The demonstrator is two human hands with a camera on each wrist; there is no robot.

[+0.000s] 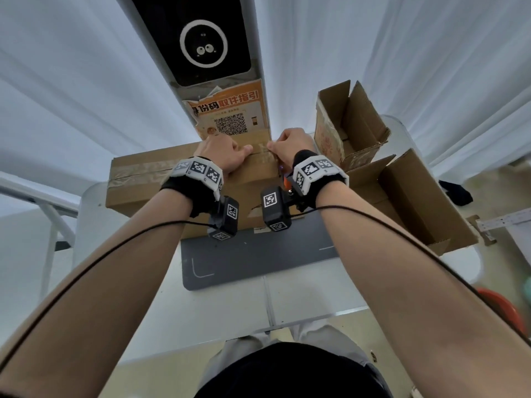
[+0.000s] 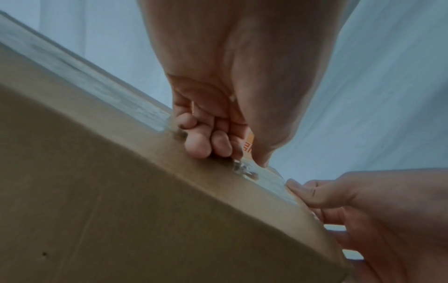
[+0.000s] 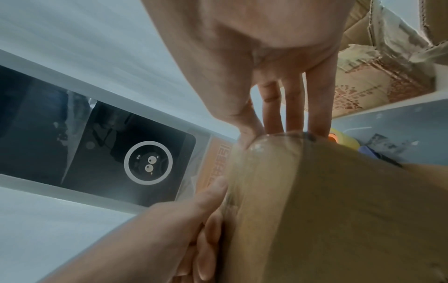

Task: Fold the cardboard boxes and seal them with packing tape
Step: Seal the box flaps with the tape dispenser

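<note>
A closed cardboard box point(image 1: 138, 182) lies on the table with clear packing tape point(image 1: 143, 169) along its top seam. My left hand point(image 1: 221, 152) rests on the box top near the right end, fingers curled under, thumb laid along the tape. In the left wrist view its fingertips point(image 2: 208, 141) press on the box point(image 2: 121, 191) beside the tape point(image 2: 109, 86). My right hand point(image 1: 290, 145) is at the box's right end. In the right wrist view its straight fingers point(image 3: 286, 114) and thumb press the tape point(image 3: 266, 145) over the box's edge point(image 3: 339, 210).
Two open cardboard boxes point(image 1: 353, 124) point(image 1: 416, 196) stand at the right of the table. A dark mat point(image 1: 258, 254) lies in front of the taped box. A kiosk pillar with a screen point(image 1: 201, 41) rises behind. A yellow tape roll point(image 3: 344, 139) sits beyond the box.
</note>
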